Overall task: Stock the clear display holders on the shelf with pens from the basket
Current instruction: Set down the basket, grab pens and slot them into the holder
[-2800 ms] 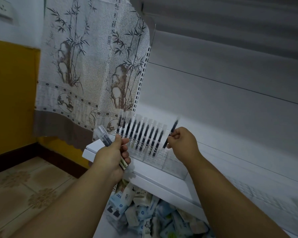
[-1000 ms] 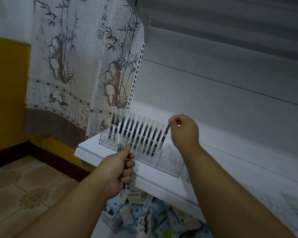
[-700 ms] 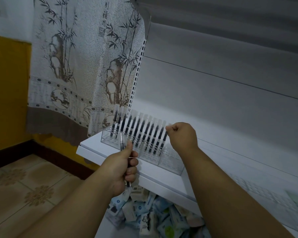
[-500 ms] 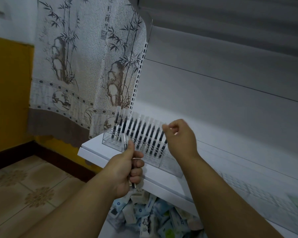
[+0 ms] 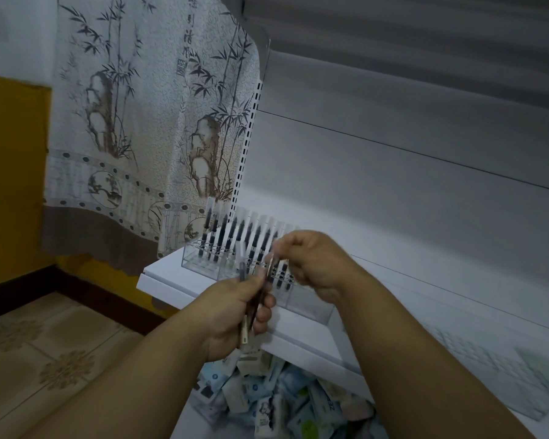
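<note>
Now | holder (image 5: 203, 264): pens (image 5: 235, 236) upright (one row) | left hand (image 5: 232, 315) grips pens | right hand (image 5: 311, 264) pinches one

Dark pens (image 5: 235, 237) upright in clear holder (image 5: 203, 264) on shelf (image 5: 171, 278).

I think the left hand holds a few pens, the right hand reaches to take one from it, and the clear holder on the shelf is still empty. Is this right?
Not quite: the clear holder is not empty. The head view shows a row of dark pens already standing upright in it. The rest holds: the left hand grips a few pens and the right hand pinches one of them.
</note>
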Motion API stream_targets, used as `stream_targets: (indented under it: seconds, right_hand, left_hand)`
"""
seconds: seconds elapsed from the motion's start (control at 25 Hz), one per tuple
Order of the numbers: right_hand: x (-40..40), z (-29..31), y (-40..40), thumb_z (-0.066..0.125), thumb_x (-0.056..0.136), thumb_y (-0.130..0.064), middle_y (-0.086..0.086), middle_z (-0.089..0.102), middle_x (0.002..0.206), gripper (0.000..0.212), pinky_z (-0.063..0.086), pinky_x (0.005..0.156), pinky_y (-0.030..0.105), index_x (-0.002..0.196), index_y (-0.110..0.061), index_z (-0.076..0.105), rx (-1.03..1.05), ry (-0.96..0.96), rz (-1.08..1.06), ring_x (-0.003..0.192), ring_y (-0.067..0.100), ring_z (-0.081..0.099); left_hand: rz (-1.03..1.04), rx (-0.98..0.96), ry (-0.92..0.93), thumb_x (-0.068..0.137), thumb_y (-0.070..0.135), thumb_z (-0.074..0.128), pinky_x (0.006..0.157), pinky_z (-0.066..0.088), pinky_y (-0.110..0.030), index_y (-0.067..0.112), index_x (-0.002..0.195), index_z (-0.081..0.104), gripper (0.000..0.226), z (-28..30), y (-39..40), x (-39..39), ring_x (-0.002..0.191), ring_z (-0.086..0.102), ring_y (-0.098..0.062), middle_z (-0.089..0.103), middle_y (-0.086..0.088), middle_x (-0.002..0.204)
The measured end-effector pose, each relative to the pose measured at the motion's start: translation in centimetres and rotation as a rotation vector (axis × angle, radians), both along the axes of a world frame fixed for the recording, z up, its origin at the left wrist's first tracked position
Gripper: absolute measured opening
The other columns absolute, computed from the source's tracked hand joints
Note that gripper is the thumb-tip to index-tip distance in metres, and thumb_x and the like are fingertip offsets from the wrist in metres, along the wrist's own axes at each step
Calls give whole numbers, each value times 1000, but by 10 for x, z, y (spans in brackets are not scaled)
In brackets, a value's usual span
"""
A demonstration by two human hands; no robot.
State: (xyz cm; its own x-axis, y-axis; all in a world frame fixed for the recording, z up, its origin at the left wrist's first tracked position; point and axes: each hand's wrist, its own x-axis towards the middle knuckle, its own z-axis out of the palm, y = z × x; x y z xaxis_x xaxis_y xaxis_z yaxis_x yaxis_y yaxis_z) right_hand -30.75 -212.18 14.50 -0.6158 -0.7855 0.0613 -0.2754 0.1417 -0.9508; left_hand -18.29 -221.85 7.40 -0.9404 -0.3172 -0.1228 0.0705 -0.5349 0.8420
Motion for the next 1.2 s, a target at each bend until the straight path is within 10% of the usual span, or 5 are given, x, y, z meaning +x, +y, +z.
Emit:
stream_targets:
  seconds: [0.28, 1.2]
  right_hand:
    - [-54, 14, 25, 66, 92, -27, -3, 66, 73, 17, 43, 57, 24, 84, -12, 67, -280, 373, -611, 61, 10, 54]
    - [-59, -18, 5, 67, 89, -42, -2, 54, 66, 38, 44, 62, 29, 68, -18, 46, 179, 653, -544, 65, 14, 54]
  left_hand:
    - [213, -95, -90, 103, 32, 46, 38, 26, -21, 4, 97, 58, 31, -5, -4, -11, 41, 31, -11, 49, -2, 56]
    - [191, -106, -122, 102, 29, 50, 37, 24, -21, 6, 97, 59, 26, -1, 6, -23, 42, 28, -10, 48, -2, 58]
